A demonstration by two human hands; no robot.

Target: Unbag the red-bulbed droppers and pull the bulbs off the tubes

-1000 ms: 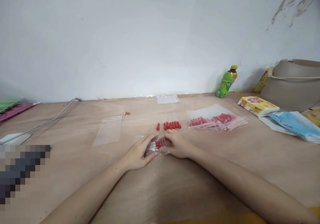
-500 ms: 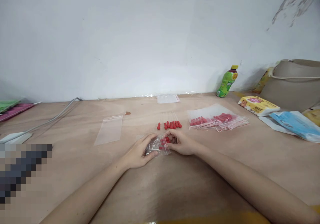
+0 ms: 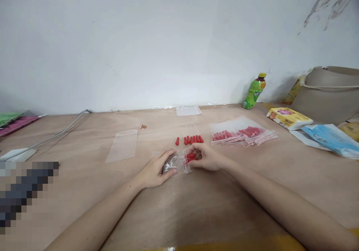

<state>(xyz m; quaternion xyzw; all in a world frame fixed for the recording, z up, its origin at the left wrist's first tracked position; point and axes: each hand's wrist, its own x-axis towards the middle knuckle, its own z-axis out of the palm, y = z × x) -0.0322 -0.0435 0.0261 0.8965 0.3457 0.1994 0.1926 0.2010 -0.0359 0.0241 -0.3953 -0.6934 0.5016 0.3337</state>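
A clear zip bag (image 3: 177, 163) lies on the table between my hands. My left hand (image 3: 157, 170) holds its left end, with the thumb along the near side and the fingers at the far side. My right hand (image 3: 205, 157) is closed round red-ended pieces (image 3: 190, 157) at the bag's zip edge; their far ends are hard to make out. Just beyond, several red-ended droppers (image 3: 193, 139) with thin clear stems lie side by side, and one more red end (image 3: 177, 141) lies a little to their left.
Filled bags with red pieces (image 3: 249, 132) lie on the right. Flat bags rest at left (image 3: 123, 145) and by the wall (image 3: 188, 111). Farther right are a green bottle (image 3: 254, 92), yellow pack (image 3: 289, 118), blue pack (image 3: 331, 139) and grey bucket (image 3: 328, 92). A cable (image 3: 64, 130) crosses the left.
My right hand has shifted slightly right and away from me. The red ends that were inside the bag have moved right, to its zip edge at my right fingers.
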